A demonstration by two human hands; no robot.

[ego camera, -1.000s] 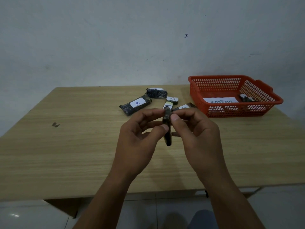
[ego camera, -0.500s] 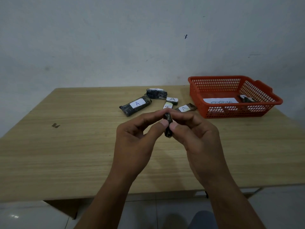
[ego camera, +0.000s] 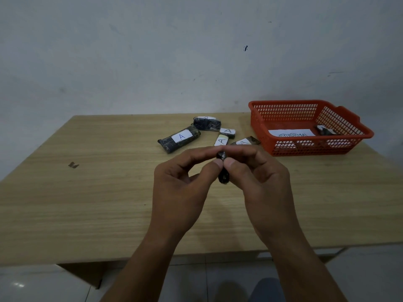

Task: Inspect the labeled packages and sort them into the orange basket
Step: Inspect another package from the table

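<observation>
- The small dark package (ego camera: 223,168) was held above the wooden table (ego camera: 87,203), pinched between both hands.
- The left hand (ego camera: 181,188) gripped its left side with thumb and forefinger.
- The right hand (ego camera: 261,184) gripped its right side likewise.
- Five labeled packages (ego camera: 178,139) lay beyond the hands.
- The orange basket (ego camera: 309,147) stood at far right, holding one package (ego camera: 326,130).
</observation>
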